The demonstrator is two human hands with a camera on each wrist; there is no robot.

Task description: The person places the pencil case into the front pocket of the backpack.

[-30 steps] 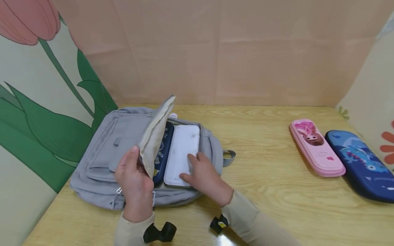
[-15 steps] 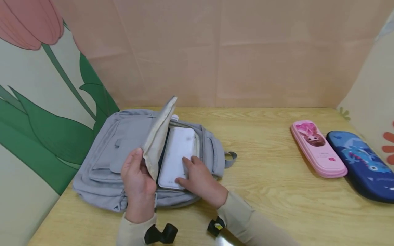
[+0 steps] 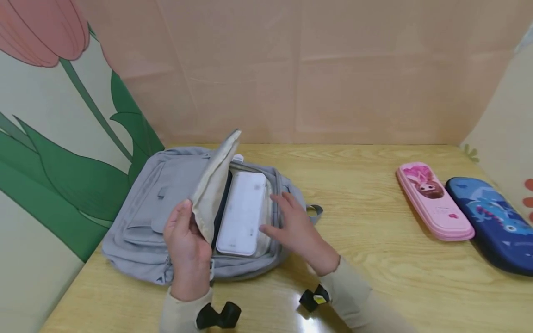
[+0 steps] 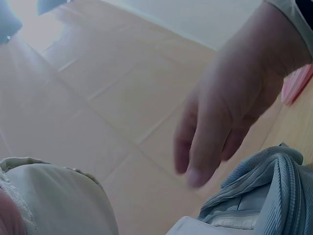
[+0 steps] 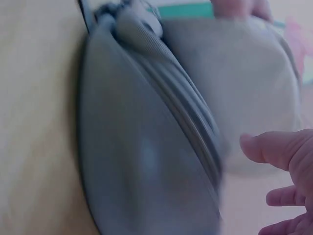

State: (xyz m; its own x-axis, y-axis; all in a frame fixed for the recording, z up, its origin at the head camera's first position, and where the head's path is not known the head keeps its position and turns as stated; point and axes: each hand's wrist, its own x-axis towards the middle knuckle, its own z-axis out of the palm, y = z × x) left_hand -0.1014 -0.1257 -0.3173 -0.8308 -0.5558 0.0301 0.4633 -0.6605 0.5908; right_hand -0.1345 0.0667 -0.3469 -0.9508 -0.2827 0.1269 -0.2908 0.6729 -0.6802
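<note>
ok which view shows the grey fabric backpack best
Head: the grey fabric backpack appears nearly whole. The left wrist view catches only parts along the bottom; the right wrist has it close but blurred and cut off.

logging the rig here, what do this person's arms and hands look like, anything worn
The left sleeve and right sleeve are beige and long. The left hand and right hand wear no gloves. A small black device sits at each wrist, the right one with a yellow mark.
</note>
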